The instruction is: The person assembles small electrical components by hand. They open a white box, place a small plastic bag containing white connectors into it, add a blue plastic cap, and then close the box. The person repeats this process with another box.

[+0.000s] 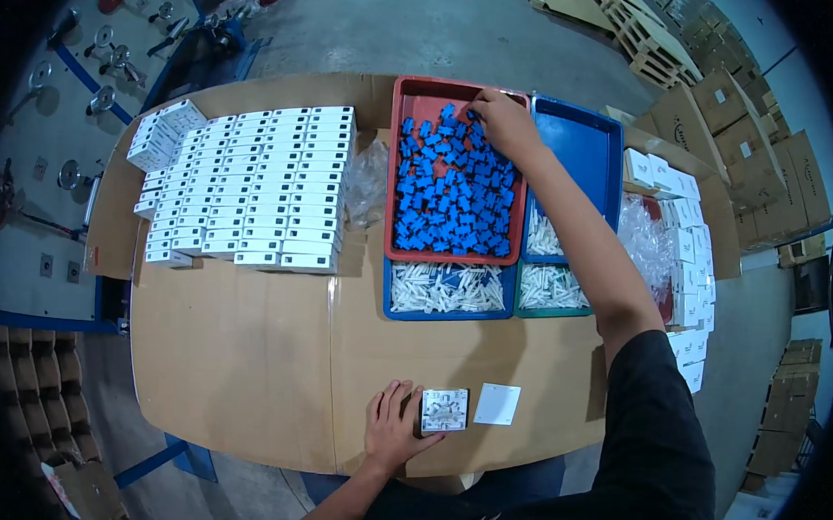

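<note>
A square module (444, 410) with a pale, moulded face and dark edges lies near the table's front edge. My left hand (394, 424) lies flat against its left side, fingers spread, thumb along its lower edge. Beside it, to the right, is a thin white square plate (497, 405). My right arm stretches far forward, and my right hand (506, 124) is over the back right of a red tray (430, 91). Its fingers are pinched together among small blue plastic pieces (456, 197). Whether a piece is between the fingertips is hidden.
Under the red tray, a blue tray (388, 307) holds small white plastic parts (448, 287). Another blue tray (580, 142) and a green-rimmed tray (554, 312) stand right. White boxes (252, 188) are stacked left, more boxes (691, 263) right. Clear plastic bags (366, 183) lie between.
</note>
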Demonstrator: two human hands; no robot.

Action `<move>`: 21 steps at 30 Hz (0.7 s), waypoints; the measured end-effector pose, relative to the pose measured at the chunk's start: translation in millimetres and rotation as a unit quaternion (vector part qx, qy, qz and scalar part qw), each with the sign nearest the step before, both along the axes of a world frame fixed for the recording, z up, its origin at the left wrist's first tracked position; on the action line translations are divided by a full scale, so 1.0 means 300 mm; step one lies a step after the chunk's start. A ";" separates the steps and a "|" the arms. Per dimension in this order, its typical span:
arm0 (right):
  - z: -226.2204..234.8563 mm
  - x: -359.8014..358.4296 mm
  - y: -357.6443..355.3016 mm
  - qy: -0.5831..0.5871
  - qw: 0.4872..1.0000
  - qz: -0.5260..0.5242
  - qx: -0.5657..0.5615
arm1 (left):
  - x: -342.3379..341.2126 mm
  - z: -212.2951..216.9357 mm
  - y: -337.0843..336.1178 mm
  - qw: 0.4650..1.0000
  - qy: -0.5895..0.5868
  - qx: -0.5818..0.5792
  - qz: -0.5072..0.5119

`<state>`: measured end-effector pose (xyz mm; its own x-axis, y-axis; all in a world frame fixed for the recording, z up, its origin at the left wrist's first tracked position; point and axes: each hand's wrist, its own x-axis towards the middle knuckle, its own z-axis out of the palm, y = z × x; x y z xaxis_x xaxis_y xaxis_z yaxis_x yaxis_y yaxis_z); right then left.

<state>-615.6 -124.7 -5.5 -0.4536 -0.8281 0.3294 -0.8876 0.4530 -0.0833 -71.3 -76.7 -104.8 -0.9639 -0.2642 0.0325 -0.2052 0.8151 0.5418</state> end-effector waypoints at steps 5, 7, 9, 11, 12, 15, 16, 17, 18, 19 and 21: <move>0.003 -0.039 0.028 -0.020 0.999 0.024 0.011 | 0.008 -0.005 -0.002 1.000 -0.003 -0.005 -0.010; 0.006 -0.052 0.019 0.008 0.999 0.046 -0.006 | 0.008 -0.008 0.003 1.000 -0.001 -0.007 -0.008; 0.010 -0.062 0.030 0.023 0.998 0.054 -0.014 | 0.009 -0.007 0.008 1.000 0.001 -0.006 -0.009; 0.035 -0.036 0.023 0.024 0.998 0.056 -0.017 | 0.013 -0.001 0.012 1.000 -0.007 -0.004 -0.002; 0.031 -0.023 0.021 0.014 0.999 0.039 -0.009 | 0.017 0.006 0.018 1.000 -0.015 0.001 0.002; 0.009 -0.049 0.036 0.016 1.000 0.005 -0.019 | 0.017 0.025 0.021 1.000 -0.013 -0.011 -0.002; 0.012 -0.034 0.031 0.008 0.998 0.017 -0.055 | 0.020 0.025 0.027 1.000 -0.009 -0.017 -0.001; 0.023 -0.005 0.032 -0.001 0.995 0.028 -0.093 | 0.025 0.029 0.032 1.000 0.004 -0.016 0.001; 0.033 0.029 0.038 -0.010 0.991 0.039 -0.131 | 0.028 0.031 0.040 1.000 0.017 -0.015 0.001; 0.037 0.032 0.075 -0.030 0.985 0.004 -0.171 | 0.024 0.031 0.039 0.999 0.035 -0.018 0.001; 0.057 0.118 0.123 -0.098 0.960 -0.044 -0.258 | 0.039 0.010 0.054 0.997 0.070 -0.028 0.010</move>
<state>-580.2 -87.8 11.6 -0.6097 -0.5329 0.5867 -0.7920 0.3802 -0.4777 -59.7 -60.5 -101.7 -0.9437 -0.2770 0.1808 -0.1471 0.8410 0.5207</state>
